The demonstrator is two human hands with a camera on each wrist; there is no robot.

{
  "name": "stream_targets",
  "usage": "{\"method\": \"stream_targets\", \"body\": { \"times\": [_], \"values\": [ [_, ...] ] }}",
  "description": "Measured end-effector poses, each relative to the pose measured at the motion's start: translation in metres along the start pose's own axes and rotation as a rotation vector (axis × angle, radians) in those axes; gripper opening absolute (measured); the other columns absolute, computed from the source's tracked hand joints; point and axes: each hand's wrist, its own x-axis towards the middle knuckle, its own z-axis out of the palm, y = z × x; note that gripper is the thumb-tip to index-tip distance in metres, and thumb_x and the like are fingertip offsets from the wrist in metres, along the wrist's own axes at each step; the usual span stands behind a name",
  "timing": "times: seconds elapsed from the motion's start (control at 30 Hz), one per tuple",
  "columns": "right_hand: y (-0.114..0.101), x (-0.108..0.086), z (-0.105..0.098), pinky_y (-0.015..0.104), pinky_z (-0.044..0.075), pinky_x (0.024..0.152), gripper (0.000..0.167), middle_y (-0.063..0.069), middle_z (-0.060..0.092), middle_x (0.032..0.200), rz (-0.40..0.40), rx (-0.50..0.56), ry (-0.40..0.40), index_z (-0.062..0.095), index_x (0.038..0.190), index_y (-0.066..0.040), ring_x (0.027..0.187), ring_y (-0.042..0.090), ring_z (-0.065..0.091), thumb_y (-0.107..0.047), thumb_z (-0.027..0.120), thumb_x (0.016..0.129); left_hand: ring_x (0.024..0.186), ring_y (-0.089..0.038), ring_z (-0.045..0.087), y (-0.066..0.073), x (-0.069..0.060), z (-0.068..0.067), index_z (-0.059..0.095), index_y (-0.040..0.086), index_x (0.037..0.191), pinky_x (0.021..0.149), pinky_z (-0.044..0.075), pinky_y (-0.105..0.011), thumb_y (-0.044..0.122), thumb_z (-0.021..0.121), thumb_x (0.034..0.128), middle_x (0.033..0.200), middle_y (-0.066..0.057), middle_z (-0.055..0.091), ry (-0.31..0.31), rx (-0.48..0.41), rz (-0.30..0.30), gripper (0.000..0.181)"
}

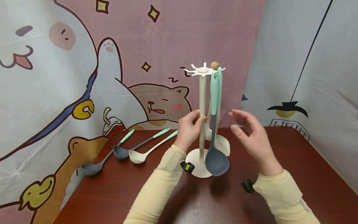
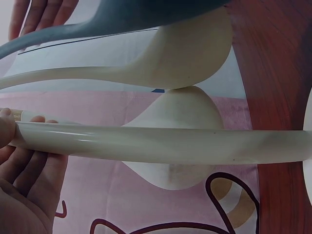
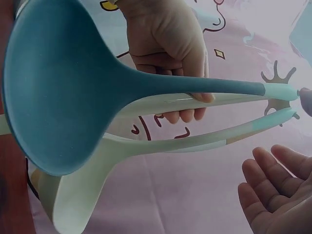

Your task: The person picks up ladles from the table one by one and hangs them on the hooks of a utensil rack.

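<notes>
My left hand (image 1: 188, 128) grips the stand (image 1: 202, 137) midway up, and I'd steady it there, because the grey ladle (image 1: 217, 162) and white utensils (image 1: 223, 145) all hang on its right side and could tip it. My right hand (image 1: 253, 140), fingers loosely parted and holding nothing, is near the grey ladle but apart; I'd draw it away sideways without knocking that bowl before fetching the three ladles (image 1: 121, 152) on the surface (image 1: 293, 161).

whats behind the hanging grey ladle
In the head view, two white utensils show partly; the grey ladle hides part of the nearer one and of the rack base.
</notes>
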Motion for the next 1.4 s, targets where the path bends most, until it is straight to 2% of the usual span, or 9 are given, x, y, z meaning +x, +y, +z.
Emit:
{"method": "stream_targets", "body": {
  "times": [0.2,0.47,0.8,1.07,1.4],
  "values": [
    [-0.004,0.005,-0.003,0.019,0.042,0.095,0.045,0.002,0.058,0.131,0.002,-0.011,0.005,0.051,0.140,-0.003,0.121,0.012,0.051,-0.001,0.060,0.097,0.078,-0.008,0.068,0.001,0.000,0.000,0.072,0.008,0.105,0.071,0.054,-0.024,0.017,0.069,0.0954,0.086,-0.001,0.073,-0.002,0.006,-0.009,0.013],
    [-0.007,0.018,-0.006,0.024,0.037,0.104,0.047,0.002,0.059,0.131,-0.068,0.014,0.028,0.050,0.140,0.002,0.121,0.014,0.052,0.006,0.060,0.093,0.078,-0.008,0.068,0.001,0.000,0.000,0.072,0.008,0.102,0.071,0.055,-0.024,0.016,0.068,0.0955,0.086,-0.001,0.072,-0.004,0.004,-0.021,0.011],
    [-0.014,0.032,-0.007,0.026,0.034,0.107,0.052,0.005,0.055,0.139,-0.085,0.023,0.001,0.049,0.144,-0.004,0.127,0.014,0.048,0.002,0.060,0.093,0.081,-0.009,0.068,0.001,0.000,0.000,0.072,0.008,0.104,0.072,0.055,-0.024,0.016,0.069,0.0952,0.088,-0.001,0.073,-0.003,0.001,-0.022,0.013],
    [-0.017,0.042,-0.007,0.028,0.033,0.108,0.053,0.007,0.053,0.141,-0.115,0.054,0.000,0.047,0.145,-0.003,0.129,0.016,0.047,0.002,0.059,0.094,0.080,-0.008,0.068,0.000,0.000,0.000,0.072,0.008,0.103,0.072,0.055,-0.024,0.016,0.069,0.0948,0.088,-0.002,0.073,0.003,-0.005,-0.014,0.012],
    [-0.019,0.050,-0.010,0.029,0.033,0.109,0.051,0.007,0.053,0.141,-0.107,0.047,0.008,0.046,0.146,-0.003,0.130,0.016,0.047,-0.001,0.058,0.096,0.079,-0.008,0.068,0.002,0.001,-0.001,0.072,0.007,0.103,0.071,0.054,-0.023,0.016,0.069,0.0948,0.088,-0.003,0.073,-0.007,-0.012,-0.013,0.012]
  ]
}}
